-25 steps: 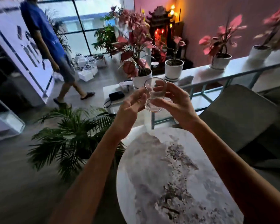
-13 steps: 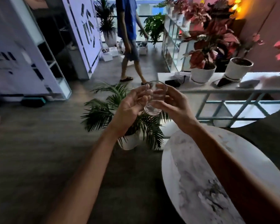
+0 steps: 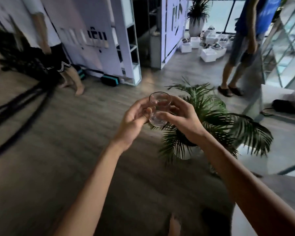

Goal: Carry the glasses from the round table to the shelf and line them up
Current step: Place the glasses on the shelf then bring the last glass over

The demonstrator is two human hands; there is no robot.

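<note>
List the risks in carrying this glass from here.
1. The glass is held only in the fingers of the left hand and right hand, so it might slip.
2. The palm stands on the floor close ahead, and a foot could catch it.
3. A person in blue and a barefoot person stand nearby, so a bump seems possible.

Single head view, looking forward-down, hands near.

Dim interior, cool daylight from the far window (image 3: 219, 16), heavy motion blur at left, wide-angle bending at edges.
</note>
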